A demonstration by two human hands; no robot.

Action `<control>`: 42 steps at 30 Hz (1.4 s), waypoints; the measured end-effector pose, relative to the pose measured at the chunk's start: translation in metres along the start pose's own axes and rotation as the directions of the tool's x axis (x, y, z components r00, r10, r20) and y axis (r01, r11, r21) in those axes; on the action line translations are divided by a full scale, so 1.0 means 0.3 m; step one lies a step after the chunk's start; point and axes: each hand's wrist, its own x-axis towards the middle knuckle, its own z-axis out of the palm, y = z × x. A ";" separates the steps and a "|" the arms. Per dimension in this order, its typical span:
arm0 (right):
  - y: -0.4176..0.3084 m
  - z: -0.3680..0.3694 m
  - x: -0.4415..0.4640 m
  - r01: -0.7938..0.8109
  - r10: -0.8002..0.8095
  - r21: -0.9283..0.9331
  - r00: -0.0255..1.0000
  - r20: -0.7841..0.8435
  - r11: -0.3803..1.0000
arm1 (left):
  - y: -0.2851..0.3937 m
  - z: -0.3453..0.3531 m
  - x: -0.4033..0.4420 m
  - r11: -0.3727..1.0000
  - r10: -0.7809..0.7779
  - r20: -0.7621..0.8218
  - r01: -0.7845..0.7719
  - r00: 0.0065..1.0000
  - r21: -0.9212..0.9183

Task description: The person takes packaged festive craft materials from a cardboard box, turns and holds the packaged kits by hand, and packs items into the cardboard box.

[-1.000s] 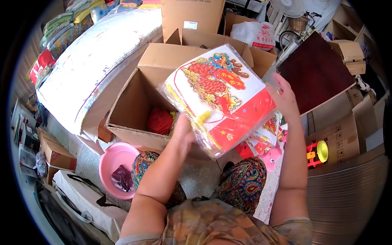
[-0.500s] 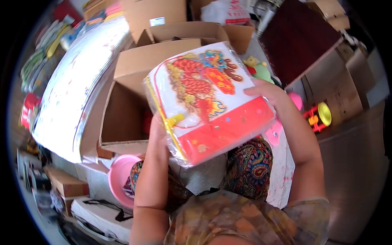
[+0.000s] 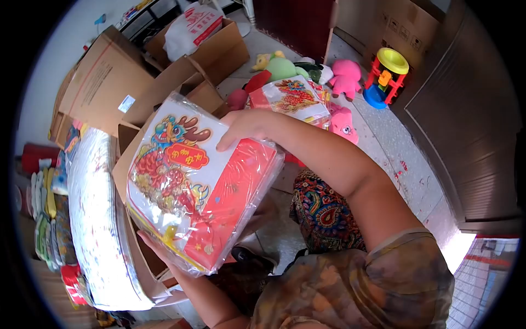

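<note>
A flat packet in clear plastic wrap point(image 3: 219, 181), white and red with a dragon print and a yellow strip, is held up in front of me. My right hand point(image 3: 246, 127) grips its upper right edge, thumb on the front and the other fingers hidden behind. My left hand point(image 3: 156, 249) supports the lower left edge from beneath, its fingers partly covered by the packet. Behind the packet is an open cardboard box point(image 3: 125, 178), mostly hidden. A second dragon-print packet point(image 3: 290, 98) lies on the floor beyond my right forearm.
Pink plush toys point(image 3: 346, 79), a green plush toy point(image 3: 282, 68) and a red, yellow and blue plastic toy point(image 3: 386, 79) are on the floor. A cardboard box with a white bag point(image 3: 194, 30) stands at the back. At left is a pale patterned mattress-like slab point(image 3: 98, 219).
My view has swung to the right. The held packet has turned and now sits left of centre. The second packet and more of the floor toys have come into sight.
</note>
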 end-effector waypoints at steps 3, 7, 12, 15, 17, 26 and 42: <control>-0.001 -0.034 0.005 0.037 -0.036 -0.037 0.999 0.014 0.999 | -0.037 0.010 0.006 0.998 -0.066 0.029 0.066 0.997 0.009; -0.026 -0.071 -0.006 0.009 -0.009 -0.262 1.000 0.000 0.965 | -0.079 0.068 -0.010 0.949 -0.313 0.032 0.310 0.949 0.063; -0.039 -0.132 -0.019 -0.005 0.012 -0.216 0.999 0.031 0.976 | -0.119 0.145 0.015 0.942 -0.337 0.018 0.336 0.941 0.013; -0.015 -0.169 0.029 -0.013 0.026 -0.146 0.996 0.088 0.989 | -0.142 0.146 0.043 0.944 -0.330 0.030 0.331 0.943 -0.006; -0.002 -0.202 0.039 0.033 -0.016 -0.188 0.996 0.088 0.982 | -0.144 0.105 0.074 0.933 -0.359 -0.036 0.360 0.933 0.022; 0.298 -0.647 -0.049 0.494 -0.016 0.550 0.754 -0.657 0.673 | -0.125 0.162 0.062 0.977 -0.180 -0.223 0.200 0.958 0.070; 0.861 -0.720 -0.022 0.351 0.291 0.285 0.035 -0.956 0.892 | -0.142 0.063 0.099 0.988 0.047 -0.441 0.022 0.896 0.151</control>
